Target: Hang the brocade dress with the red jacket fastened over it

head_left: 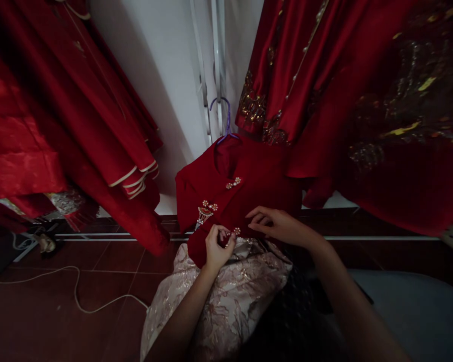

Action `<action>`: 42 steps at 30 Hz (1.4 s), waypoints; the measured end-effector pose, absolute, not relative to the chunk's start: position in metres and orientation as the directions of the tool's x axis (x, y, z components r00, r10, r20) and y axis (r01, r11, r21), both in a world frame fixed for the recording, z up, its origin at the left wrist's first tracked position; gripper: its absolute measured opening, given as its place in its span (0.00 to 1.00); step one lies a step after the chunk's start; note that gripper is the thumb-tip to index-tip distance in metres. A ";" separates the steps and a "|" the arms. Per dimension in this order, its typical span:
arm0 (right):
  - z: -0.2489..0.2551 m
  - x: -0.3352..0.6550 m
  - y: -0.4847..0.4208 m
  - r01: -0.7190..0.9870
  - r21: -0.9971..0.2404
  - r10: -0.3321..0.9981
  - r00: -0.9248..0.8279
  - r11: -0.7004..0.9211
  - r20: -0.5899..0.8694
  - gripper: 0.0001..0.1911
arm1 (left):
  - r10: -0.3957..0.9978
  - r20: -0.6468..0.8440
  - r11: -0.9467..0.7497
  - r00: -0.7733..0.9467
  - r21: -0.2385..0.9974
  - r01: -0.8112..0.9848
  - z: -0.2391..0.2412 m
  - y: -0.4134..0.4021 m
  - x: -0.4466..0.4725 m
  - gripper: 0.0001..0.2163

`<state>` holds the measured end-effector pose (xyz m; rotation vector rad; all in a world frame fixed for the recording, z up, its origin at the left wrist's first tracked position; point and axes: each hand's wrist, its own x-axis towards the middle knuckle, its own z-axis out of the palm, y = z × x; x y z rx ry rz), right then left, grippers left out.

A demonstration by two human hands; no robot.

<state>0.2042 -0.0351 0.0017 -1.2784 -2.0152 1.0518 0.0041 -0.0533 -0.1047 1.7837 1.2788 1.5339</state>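
A red jacket (264,171) with jewelled floral clasps hangs on a purple hanger (228,118) in front of me. My left hand (218,247) is closed on the jacket's lower front, thumb and fingers pinching the cloth beside the lowest jewelled clasp (237,231). To its right, my right hand (277,224) hovers close to the jacket front, fingers bent and apart from the thumb, with nothing visible between them. Higher up sit another clasp (234,183) and a fan-shaped beaded ornament (204,213). Pale floral brocade fabric (226,301) lies beneath my hands.
Red garments (109,136) hang at the left, and embellished red gowns (305,90) at the right. Behind stands a white metal rack post (218,50). A white cable (77,286) crosses the dark tiled floor. A pale seat-like surface (407,306) is at lower right.
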 end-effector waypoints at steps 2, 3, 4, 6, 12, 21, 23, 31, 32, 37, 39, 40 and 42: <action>-0.010 0.199 -0.030 0.501 -0.818 0.899 -0.436 0.284 0.045 0.15 | 0.843 0.537 -0.489 -0.030 0.788 0.375 -0.104 -0.053 0.004 0.06; -0.016 0.197 -0.027 0.495 -0.817 0.891 -0.451 0.296 0.050 0.15 | 0.837 0.546 -0.498 -0.022 0.779 0.382 -0.104 -0.053 0.005 0.06; -0.022 0.195 -0.025 0.485 -0.819 0.881 -0.470 0.305 0.049 0.14 | 0.834 0.552 -0.503 -0.017 0.773 0.387 -0.104 -0.053 0.005 0.06; -0.033 0.190 -0.020 0.464 -0.826 0.862 -0.505 0.320 0.050 0.13 | 0.831 0.556 -0.507 -0.013 0.766 0.395 -0.105 -0.053 0.005 0.06; -0.053 0.176 -0.015 0.515 -0.785 0.879 -0.470 0.345 0.078 0.11 | 0.834 0.552 -0.506 -0.010 0.772 0.385 -0.107 -0.052 0.005 0.06; -0.051 0.170 -0.015 0.476 -0.805 0.870 -0.482 0.355 0.099 0.08 | 0.825 0.562 -0.500 -0.055 0.773 0.390 -0.109 -0.053 0.005 0.06; -0.050 0.170 -0.016 0.471 -0.807 0.868 -0.486 0.356 0.099 0.07 | 0.828 0.558 -0.497 -0.054 0.775 0.390 -0.110 -0.053 0.005 0.06; -0.051 0.168 -0.017 0.460 -0.812 0.872 -0.476 0.359 0.116 0.07 | 0.888 0.450 -0.404 -0.094 0.862 0.306 -0.112 -0.056 0.006 0.07; -0.050 0.168 -0.017 0.459 -0.814 0.874 -0.472 0.355 0.115 0.07 | 0.900 0.424 -0.383 -0.100 0.880 0.282 -0.112 -0.055 0.006 0.08; -0.037 0.173 -0.020 0.426 -0.835 0.846 -0.527 0.348 0.083 0.09 | 0.949 0.242 -0.262 -0.200 0.961 -0.082 -0.099 -0.032 -0.005 0.14; -0.028 0.177 -0.023 0.404 -0.850 0.830 -0.553 0.339 0.069 0.10 | 0.956 0.143 -0.208 -0.256 0.945 -0.252 -0.089 -0.017 -0.013 0.17; -0.025 0.179 -0.024 0.393 -0.857 0.821 -0.568 0.332 0.058 0.11 | 0.958 0.094 -0.181 -0.270 0.930 -0.319 -0.084 -0.011 -0.017 0.18; -0.018 0.182 -0.027 0.383 -0.867 0.802 -0.596 0.319 0.032 0.12 | 0.965 0.001 -0.116 -0.260 0.897 -0.427 -0.074 -0.001 -0.023 0.18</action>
